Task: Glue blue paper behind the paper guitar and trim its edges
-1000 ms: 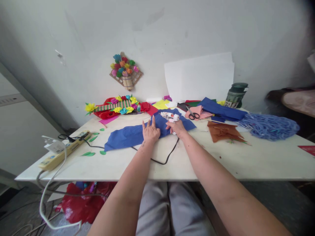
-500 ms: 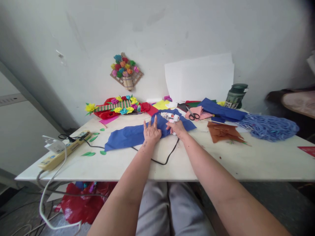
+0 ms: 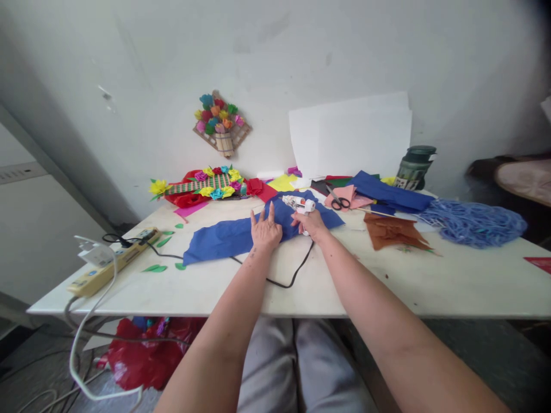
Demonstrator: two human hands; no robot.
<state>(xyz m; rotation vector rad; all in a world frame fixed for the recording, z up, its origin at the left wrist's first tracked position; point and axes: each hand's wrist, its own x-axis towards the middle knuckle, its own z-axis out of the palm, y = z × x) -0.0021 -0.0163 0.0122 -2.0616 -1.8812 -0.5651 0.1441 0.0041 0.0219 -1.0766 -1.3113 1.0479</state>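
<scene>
Craft workroom: paper flowers, scissors

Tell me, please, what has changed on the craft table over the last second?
Hardly anything: the left hand stays flat on the blue paper, and the right hand keeps its grip on the white glue gun. Its black cord, the scissors and the power strip lie as before.

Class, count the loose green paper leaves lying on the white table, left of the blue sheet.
5 at least: two by the power strip, a pair nearer the table edge, one at the blue sheet's corner. Others may be hidden.
</scene>
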